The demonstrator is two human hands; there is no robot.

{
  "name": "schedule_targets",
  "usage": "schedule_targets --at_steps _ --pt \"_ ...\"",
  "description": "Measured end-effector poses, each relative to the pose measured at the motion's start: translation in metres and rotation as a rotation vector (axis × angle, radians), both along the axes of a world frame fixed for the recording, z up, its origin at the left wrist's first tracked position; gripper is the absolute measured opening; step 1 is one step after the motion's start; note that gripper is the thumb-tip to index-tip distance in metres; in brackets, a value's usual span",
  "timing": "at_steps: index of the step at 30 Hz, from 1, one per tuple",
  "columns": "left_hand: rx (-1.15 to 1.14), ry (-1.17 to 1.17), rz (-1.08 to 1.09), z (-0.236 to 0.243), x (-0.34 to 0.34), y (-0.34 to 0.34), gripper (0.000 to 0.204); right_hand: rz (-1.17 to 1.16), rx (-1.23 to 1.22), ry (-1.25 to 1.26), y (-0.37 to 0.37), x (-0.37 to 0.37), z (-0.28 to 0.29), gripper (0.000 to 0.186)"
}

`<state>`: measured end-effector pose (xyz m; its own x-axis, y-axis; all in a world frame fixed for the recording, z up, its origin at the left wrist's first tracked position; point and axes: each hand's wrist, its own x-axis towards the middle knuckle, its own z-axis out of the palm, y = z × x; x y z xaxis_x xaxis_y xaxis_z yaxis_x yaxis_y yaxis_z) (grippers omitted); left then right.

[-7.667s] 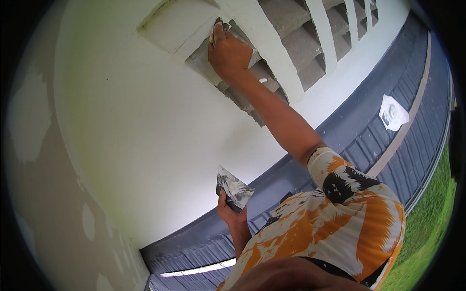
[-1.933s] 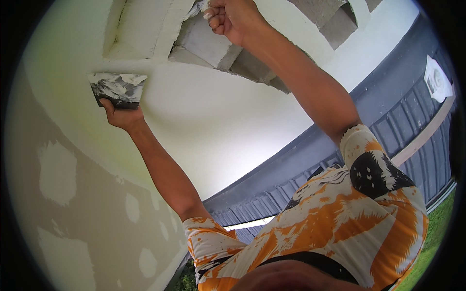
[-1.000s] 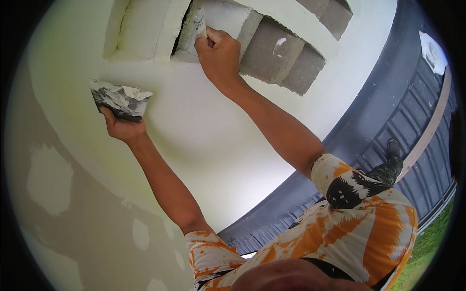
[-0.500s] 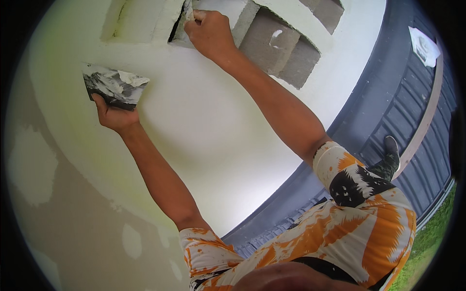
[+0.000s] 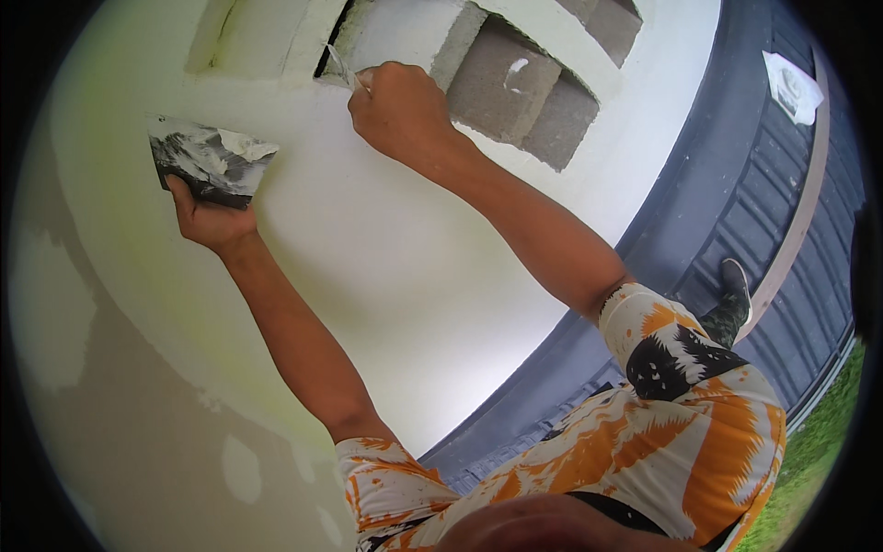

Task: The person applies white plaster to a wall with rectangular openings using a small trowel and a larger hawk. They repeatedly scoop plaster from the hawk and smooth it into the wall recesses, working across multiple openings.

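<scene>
My left hand (image 5: 212, 213) grips the lower edge of a dark flat plate (image 5: 210, 158) smeared with white filler paste, thumb on top, fingers hidden beneath. Up and to the right, my right hand (image 5: 402, 109) is closed round a small putty knife (image 5: 342, 69), whose handle is mostly hidden by the fingers. The knife's pale blade points up and left, at the lower edge of a recess in the white wall (image 5: 386, 239). A dark narrow gap (image 5: 338, 41) runs along the recess's left side, close to the blade tip. Grey bare blocks (image 5: 504, 83) show in the recess right of my hand.
Another shallow recess (image 5: 248, 41) lies at the upper left. On the right, a dark ribbed metal surface (image 5: 782, 212) carries a long wooden strip (image 5: 798, 216) and a white sheet with paste on it (image 5: 793, 87). A shoe (image 5: 736, 279) shows beside the strip; grass (image 5: 809, 460) lies beyond.
My right hand has come down and slightly right with the putty knife, from inside the recess to its lower edge. The left hand and plate hold nearly the same place.
</scene>
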<state>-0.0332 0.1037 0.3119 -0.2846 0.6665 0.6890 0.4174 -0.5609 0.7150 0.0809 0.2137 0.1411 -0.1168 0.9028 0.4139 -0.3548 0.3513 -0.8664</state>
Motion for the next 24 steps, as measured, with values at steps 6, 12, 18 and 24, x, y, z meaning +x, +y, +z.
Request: schedule_targets --at_steps 6,12,18,24 --pt "0.003 -0.071 -0.076 0.009 -0.008 -0.003 0.047 -0.386 0.024 0.024 0.030 0.013 -0.016 0.012" --pt "0.050 -0.042 -0.074 0.009 -0.004 -0.003 0.048 -0.911 0.266 0.037 0.054 0.000 -0.001 0.030" --pt "0.055 -0.024 -0.090 0.006 -0.003 0.001 0.049 -0.838 0.429 -0.014 0.019 -0.028 0.006 0.022" --pt "0.064 0.002 -0.060 0.007 -0.003 0.001 0.050 -0.538 0.349 0.273 -0.003 -0.006 -0.009 0.026"
